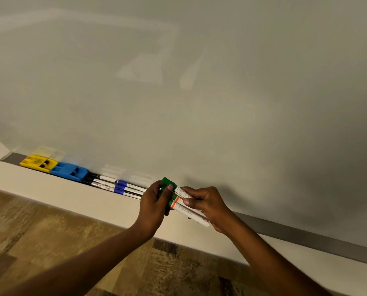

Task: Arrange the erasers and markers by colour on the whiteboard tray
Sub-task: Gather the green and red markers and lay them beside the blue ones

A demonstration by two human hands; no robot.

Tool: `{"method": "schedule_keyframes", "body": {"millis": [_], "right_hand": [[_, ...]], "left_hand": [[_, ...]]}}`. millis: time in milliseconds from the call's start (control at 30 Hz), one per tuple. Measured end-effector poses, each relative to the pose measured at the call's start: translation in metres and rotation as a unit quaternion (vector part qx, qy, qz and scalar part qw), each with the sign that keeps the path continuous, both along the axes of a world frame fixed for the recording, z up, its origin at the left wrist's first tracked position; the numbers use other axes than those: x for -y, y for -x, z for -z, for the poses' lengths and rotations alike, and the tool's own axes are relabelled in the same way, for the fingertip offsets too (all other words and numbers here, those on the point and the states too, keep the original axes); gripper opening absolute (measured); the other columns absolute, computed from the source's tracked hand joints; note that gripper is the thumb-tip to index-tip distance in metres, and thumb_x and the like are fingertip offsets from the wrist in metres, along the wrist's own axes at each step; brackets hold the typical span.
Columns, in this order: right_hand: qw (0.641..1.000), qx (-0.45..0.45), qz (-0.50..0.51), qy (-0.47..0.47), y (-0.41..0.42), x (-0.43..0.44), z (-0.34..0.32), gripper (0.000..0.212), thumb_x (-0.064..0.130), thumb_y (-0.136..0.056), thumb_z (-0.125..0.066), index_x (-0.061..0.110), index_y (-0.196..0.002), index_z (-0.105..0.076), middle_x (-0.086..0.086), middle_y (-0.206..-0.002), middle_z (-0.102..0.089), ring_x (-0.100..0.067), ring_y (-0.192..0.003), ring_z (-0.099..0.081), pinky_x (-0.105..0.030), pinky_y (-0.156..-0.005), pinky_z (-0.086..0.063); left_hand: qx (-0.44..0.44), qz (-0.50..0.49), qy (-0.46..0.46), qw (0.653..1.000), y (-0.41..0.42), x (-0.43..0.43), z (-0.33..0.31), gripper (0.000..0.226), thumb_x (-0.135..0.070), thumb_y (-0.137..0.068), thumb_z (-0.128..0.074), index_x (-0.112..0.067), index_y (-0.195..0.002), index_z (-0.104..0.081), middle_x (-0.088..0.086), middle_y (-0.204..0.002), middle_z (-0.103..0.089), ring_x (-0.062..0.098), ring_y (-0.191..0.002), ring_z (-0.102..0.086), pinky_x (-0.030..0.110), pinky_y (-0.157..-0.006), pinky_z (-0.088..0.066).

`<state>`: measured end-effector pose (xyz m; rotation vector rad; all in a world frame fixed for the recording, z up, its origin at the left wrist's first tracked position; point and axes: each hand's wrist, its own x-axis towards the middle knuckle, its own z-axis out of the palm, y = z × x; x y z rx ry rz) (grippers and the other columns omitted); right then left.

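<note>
A bundle of green markers (pixel 187 208) is held between both hands, just above the tray (pixel 306 236) and close to the whiteboard (pixel 178 82). Three markers seem to be gathered, though the count cannot be told for certain. The bundle is tilted, with the green caps raised toward the board and the white barrels sloping down to the right.

The left hand (pixel 154 205) is reached in from the lower left on an outstretched forearm. Its fingers (pixel 170 187) are curled round the cap end of the bundle, with the thumb laid across the caps. The right hand (pixel 209 207) is brought in from the lower right. Its fingers (pixel 189 202) are closed on the white barrels, the thumb pressed against the near side and the index finger laid over the top. The tail ends of the barrels are seen just under its palm.

Just to the left of the left hand's fingers, blue-capped markers (pixel 122 187) lie lengthwise in the tray. Black-capped markers (pixel 102 182) are lined up end to end with them, farther from the fingers. Beyond these a blue eraser (pixel 69 171) is set, and a yellow eraser (pixel 38 163) is placed against it at the tray's far left end. To the right of the right hand's fingers, the grey strip of the tray runs on. A wood-patterned floor (pixel 50 242) is seen beneath the forearms.
</note>
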<state>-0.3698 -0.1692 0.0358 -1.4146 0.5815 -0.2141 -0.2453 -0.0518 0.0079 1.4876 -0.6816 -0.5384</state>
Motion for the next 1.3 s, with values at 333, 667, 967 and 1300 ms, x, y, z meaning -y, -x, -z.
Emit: {"method": "schedule_keyframes", "body": {"millis": [333,667,967,1300], "right_hand": [[1.000,-0.022,-0.011,-0.014,0.000,-0.002,0.007,0.025,0.040,-0.082,-0.064,0.027,-0.102,-0.073,-0.003,-0.094,-0.076,-0.023,-0.076,-0.071,-0.028,-0.057,-0.057],[0.984,-0.029,0.091,-0.150,-0.003,0.000,0.036,0.023,0.027,-0.091,-0.060,0.010,-0.101,-0.071,-0.014,-0.096,-0.074,-0.025,-0.070,-0.068,-0.028,-0.053,-0.053],[0.971,-0.006,0.142,-0.193,-0.017,-0.003,0.057,0.018,0.019,-0.094,-0.056,0.009,-0.101,-0.068,-0.012,-0.090,-0.075,-0.018,-0.062,-0.064,-0.019,-0.044,-0.043],[0.974,-0.008,0.183,-0.132,-0.028,0.010,0.080,0.010,0.011,-0.091,-0.060,0.011,-0.096,-0.068,-0.010,-0.083,-0.076,-0.019,-0.058,-0.064,-0.020,-0.043,-0.044]], "left_hand": [[0.028,0.006,0.005,1.000,-0.003,0.000,0.002,0.016,-0.024,-0.098,-0.052,-0.019,-0.089,-0.063,0.004,-0.062,-0.063,0.016,-0.046,-0.051,0.027,-0.042,-0.043],[0.026,-0.021,0.002,0.999,-0.016,0.002,0.020,0.019,-0.037,-0.095,-0.049,-0.022,-0.091,-0.060,0.005,-0.070,-0.066,0.016,-0.050,-0.054,0.026,-0.044,-0.046],[0.066,-0.010,-0.013,0.998,-0.033,0.009,0.038,0.013,-0.031,-0.099,-0.048,-0.030,-0.092,-0.059,0.005,-0.073,-0.067,0.016,-0.051,-0.055,0.029,-0.045,-0.048],[0.153,0.070,-0.131,0.977,-0.058,0.019,0.067,0.015,-0.014,-0.096,-0.053,-0.008,-0.110,-0.051,-0.011,-0.072,-0.065,0.006,-0.048,-0.059,0.014,-0.046,-0.044]]}}
